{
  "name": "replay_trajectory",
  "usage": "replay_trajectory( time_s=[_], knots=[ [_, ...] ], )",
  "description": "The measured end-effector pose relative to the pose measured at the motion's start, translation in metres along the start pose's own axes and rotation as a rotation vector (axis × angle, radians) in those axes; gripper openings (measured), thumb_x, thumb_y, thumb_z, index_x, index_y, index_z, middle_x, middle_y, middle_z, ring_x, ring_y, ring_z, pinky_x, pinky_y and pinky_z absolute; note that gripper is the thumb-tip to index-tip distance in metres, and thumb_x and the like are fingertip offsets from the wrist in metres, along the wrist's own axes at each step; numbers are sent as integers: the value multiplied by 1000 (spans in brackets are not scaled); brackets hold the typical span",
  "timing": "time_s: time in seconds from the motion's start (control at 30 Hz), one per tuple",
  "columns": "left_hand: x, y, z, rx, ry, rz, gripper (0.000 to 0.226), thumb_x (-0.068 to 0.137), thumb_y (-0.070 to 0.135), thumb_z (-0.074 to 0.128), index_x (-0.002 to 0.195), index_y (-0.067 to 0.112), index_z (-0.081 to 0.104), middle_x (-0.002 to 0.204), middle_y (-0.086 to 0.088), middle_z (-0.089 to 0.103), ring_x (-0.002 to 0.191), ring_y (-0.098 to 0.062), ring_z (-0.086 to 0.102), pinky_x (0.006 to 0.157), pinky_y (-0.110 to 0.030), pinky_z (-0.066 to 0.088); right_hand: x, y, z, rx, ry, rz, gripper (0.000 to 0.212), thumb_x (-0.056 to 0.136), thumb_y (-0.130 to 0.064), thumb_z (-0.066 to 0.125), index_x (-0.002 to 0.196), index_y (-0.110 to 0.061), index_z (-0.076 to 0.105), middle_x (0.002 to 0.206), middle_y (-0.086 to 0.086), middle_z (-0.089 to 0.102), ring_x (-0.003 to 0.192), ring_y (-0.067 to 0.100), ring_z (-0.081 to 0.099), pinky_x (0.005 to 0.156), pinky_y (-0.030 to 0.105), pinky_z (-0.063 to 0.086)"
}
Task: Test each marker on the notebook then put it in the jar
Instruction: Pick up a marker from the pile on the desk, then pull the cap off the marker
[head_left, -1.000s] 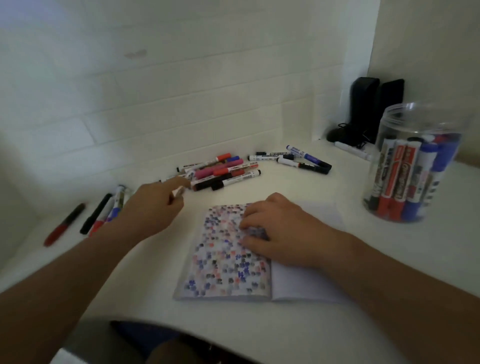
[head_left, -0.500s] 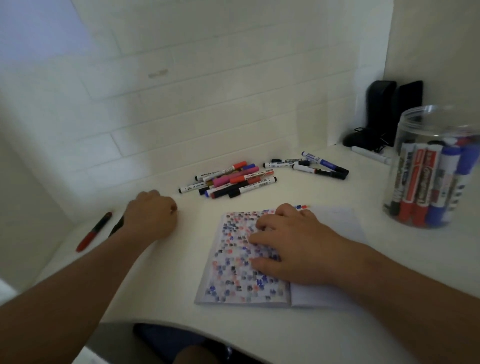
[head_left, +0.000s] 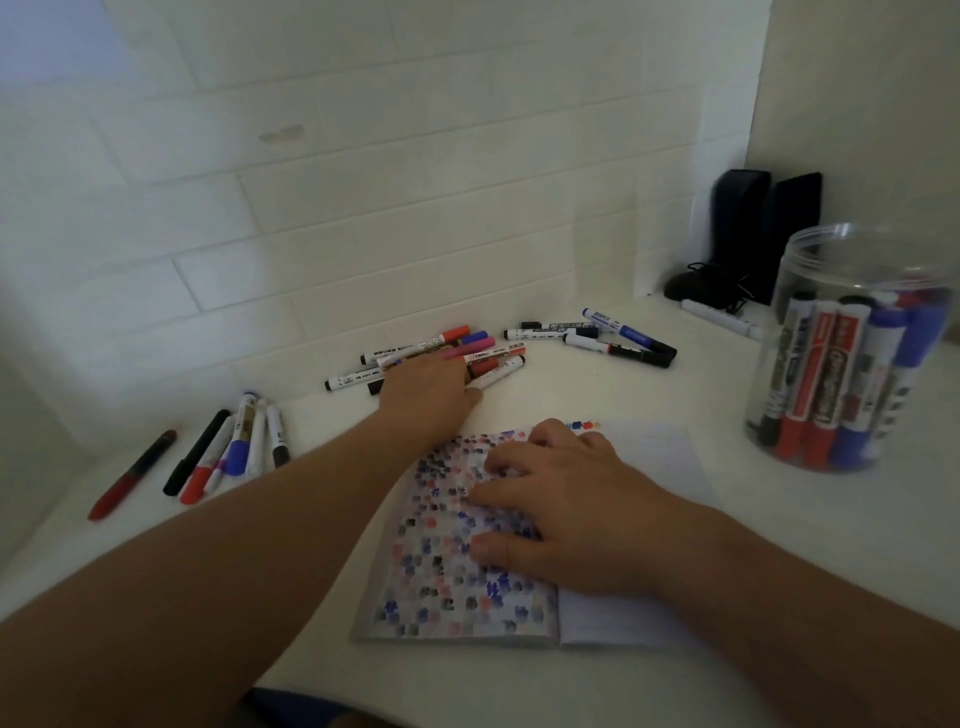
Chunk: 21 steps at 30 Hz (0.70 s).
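Now our left hand (head_left: 426, 389) has swung from the leftmost markers (head_left: 244, 441) to the central pile (head_left: 457, 351), fingers spread flat, gripping nothing. Our right hand (head_left: 550, 509) presses the notebook (head_left: 441, 597) flat. We judge another pick begins; the jar (head_left: 857, 353) waits far right.

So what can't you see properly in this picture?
- Head view: the left hand covers part of the marker pile, so which marker it touches, or whether it grips one, is unclear.
- The right hand hides part of the notebook page.
- The jar is blurred and cut by the right edge; its markers cannot be counted.
- Marker labels are too small to read.
- The dark items in the corner are too dim to identify.
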<state>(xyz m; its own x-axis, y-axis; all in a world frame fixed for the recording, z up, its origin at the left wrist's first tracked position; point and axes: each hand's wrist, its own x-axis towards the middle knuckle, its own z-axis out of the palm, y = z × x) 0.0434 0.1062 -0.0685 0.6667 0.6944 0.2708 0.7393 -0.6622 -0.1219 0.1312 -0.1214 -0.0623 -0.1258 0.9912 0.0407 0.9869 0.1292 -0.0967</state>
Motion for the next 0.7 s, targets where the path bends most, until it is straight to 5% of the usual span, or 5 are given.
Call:
replay_trajectory(
  time_s=[0.13, 0.33, 0.47, 0.6, 0.7],
  knots=[
    [-3, 15, -11, -66, 61, 47, 31, 107, 41, 41, 112, 17, 59, 106, -5, 66, 90, -25, 63, 80, -44, 53, 3, 4, 3, 32, 44, -34, 67, 93, -79, 25, 142, -44, 55, 145, -15, 50, 131, 16, 38, 107, 46, 36],
    [-24, 82, -48, -1129, 27, 122, 12, 109, 37, 40, 112, 28, 47, 81, -1, 57, 62, -17, 49, 59, -39, 43, 2, 32, -2, 679, 432, 230, 59, 93, -64, 57, 73, -10, 69, 67, 8, 62, 57, 11, 54, 60, 32, 49],
    [-35, 96, -46, -1251, -57, 285, 20, 110, 40, 38, 122, 38, 54, 75, 4, 48, 61, -11, 42, 59, -36, 42, -3, 71, -18, 1001, 803, 556, 64, 89, -66, 64, 89, -2, 63, 69, 13, 65, 53, 10, 54, 55, 29, 47],
    [-39, 100, -39, -1079, -15, 417, 27, 109, 39, 39, 133, 39, 53, 73, 18, 56, 63, -1, 52, 59, -14, 40, -7, 85, -19, 1260, 733, 482, 32, 95, -50, 67, 106, -21, 63, 71, 8, 56, 55, 14, 46, 46, 25, 38],
    [-40, 99, -27, -970, -23, 492, 35, 109, 40, 40, 143, 40, 48, 87, 18, 68, 70, -2, 61, 65, -18, 46, -4, 79, -14, 1254, 664, 330, 40, 92, -49, 63, 116, -18, 68, 66, 4, 51, 57, 11, 46, 48, 24, 37]
  ],
)
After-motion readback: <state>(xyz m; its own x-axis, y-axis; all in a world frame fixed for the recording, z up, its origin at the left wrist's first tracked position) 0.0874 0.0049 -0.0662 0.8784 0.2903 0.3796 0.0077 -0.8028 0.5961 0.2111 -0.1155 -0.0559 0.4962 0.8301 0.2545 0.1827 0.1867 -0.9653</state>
